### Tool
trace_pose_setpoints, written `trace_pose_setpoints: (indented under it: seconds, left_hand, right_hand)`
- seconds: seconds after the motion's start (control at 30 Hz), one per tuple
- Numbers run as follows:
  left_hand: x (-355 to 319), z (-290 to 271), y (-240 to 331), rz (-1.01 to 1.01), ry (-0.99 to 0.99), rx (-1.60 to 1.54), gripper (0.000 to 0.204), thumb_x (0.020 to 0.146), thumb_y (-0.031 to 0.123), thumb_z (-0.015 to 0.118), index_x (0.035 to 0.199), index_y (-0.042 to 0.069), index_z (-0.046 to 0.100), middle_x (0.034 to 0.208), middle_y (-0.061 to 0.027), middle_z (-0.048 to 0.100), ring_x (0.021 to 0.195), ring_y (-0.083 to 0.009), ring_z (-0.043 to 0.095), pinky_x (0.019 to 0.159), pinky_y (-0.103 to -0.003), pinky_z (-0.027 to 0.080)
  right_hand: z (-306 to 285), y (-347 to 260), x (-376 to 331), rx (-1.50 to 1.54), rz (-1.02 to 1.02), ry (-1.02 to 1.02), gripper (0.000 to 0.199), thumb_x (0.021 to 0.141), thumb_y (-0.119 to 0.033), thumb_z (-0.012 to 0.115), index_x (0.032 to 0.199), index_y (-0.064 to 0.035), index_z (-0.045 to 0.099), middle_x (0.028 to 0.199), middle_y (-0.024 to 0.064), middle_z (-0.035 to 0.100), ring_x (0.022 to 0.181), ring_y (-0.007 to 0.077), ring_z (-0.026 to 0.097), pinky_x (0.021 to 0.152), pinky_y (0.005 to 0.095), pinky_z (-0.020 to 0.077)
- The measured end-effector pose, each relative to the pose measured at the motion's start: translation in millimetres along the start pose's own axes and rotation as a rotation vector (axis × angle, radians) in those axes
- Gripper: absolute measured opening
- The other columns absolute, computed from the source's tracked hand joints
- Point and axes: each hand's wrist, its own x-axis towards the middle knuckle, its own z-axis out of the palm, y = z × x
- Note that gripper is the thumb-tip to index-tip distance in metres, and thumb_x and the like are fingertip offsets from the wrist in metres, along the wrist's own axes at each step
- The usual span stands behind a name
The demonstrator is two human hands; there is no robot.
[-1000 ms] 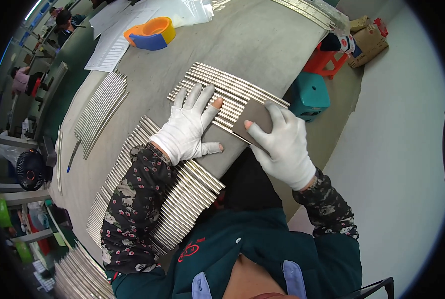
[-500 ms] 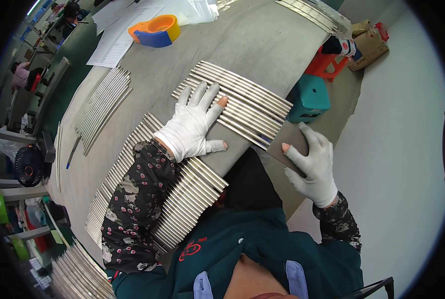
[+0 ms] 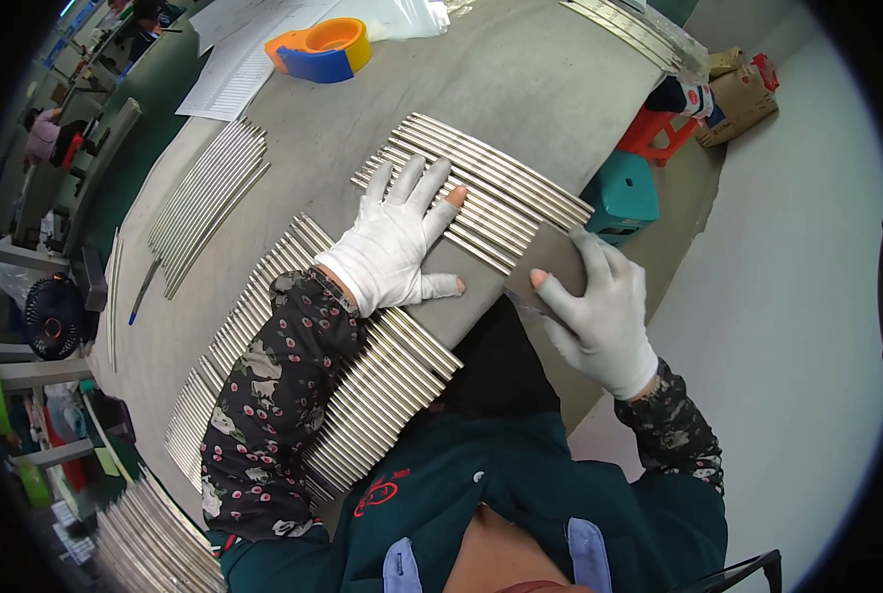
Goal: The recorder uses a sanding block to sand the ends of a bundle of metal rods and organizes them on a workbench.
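My left hand [image 3: 397, 237], in a white glove, lies flat with fingers spread on a row of thin metal rods [image 3: 481, 188] laid side by side on the grey table [image 3: 520, 79]. My right hand [image 3: 599, 306], also gloved, grips a flat brownish-grey sanding pad [image 3: 550, 262] at the table's near edge, touching the ends of those rods. A second, longer row of rods [image 3: 382, 366] lies under my left forearm.
More rods lie in a bundle [image 3: 209, 203] at the left and in a stack [image 3: 155, 544] at the lower left. An orange and blue tape dispenser [image 3: 323, 49] and white papers [image 3: 239, 59] sit at the far side. Teal and red stools [image 3: 624, 193] stand beside the table.
My right hand slid with the pad off the rods to the right, past the table edge, then came back to the rod ends. My left hand stayed pressed on the rods.
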Motion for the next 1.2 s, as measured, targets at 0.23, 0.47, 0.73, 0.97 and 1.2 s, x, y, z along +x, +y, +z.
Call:
trace_pose_setpoints:
  seconds: [0.23, 0.47, 0.73, 0.97, 1.2]
  left_hand:
    - [1, -2, 0, -0.003, -0.007, 0.007, 0.107, 0.082, 0.079, 0.054, 0.156, 0.007, 0.028, 0.159, -0.0286, 0.022, 0.147, -0.0513, 0.02, 0.118, -0.066, 0.012]
    - [3, -2, 1, 0.003, -0.004, 0.021, 0.103, 0.083, 0.079, 0.052, 0.153, 0.005, 0.033, 0.159, -0.0287, 0.024, 0.147, -0.0503, 0.021, 0.118, -0.065, 0.013]
    - [27, -5, -7, -0.012, -0.057, 0.069, 0.092, 0.092, 0.073, 0.043, 0.154, 0.006, 0.032, 0.16, -0.0265, 0.023, 0.148, -0.0477, 0.021, 0.118, -0.066, 0.012]
    - [66, 2, -11, -0.068, 0.029, 0.112, 0.078, 0.097, 0.06, 0.046, 0.153, 0.008, 0.034, 0.157, -0.0218, 0.032, 0.147, -0.0418, 0.027, 0.119, -0.061, 0.018]
    - [85, 3, -12, -0.084, 0.073, 0.12, 0.071, 0.096, 0.056, 0.049, 0.149, 0.009, 0.043, 0.155, -0.0178, 0.038, 0.145, -0.0393, 0.032, 0.118, -0.06, 0.022]
  right_hand:
    - [2, 14, -39, -0.011, -0.003, 0.083, 0.047, 0.07, -0.021, 0.078, 0.116, -0.0227, 0.067, 0.136, 0.0238, 0.053, 0.118, 0.0358, 0.055, 0.085, 0.044, 0.0438]
    - [3, 28, -105, 0.021, 0.264, -0.116, 0.061, 0.061, -0.015, 0.082, 0.119, -0.0225, 0.066, 0.138, 0.0242, 0.052, 0.117, 0.0387, 0.054, 0.092, 0.046, 0.0423]
    - [7, 27, -101, 0.022, 0.284, -0.11, 0.06, 0.061, -0.019, 0.082, 0.119, -0.0232, 0.067, 0.136, 0.0231, 0.053, 0.116, 0.0382, 0.054, 0.091, 0.0453, 0.0431]
    - [15, 29, -113, 0.052, 0.338, -0.137, 0.058, 0.062, -0.019, 0.082, 0.118, -0.0225, 0.068, 0.135, 0.0229, 0.053, 0.115, 0.0369, 0.054, 0.09, 0.0451, 0.0433]
    - [14, 47, -95, 0.027, 0.317, -0.04, 0.058, 0.061, -0.019, 0.082, 0.118, -0.0224, 0.069, 0.135, 0.0217, 0.054, 0.114, 0.0359, 0.055, 0.089, 0.0443, 0.0437]
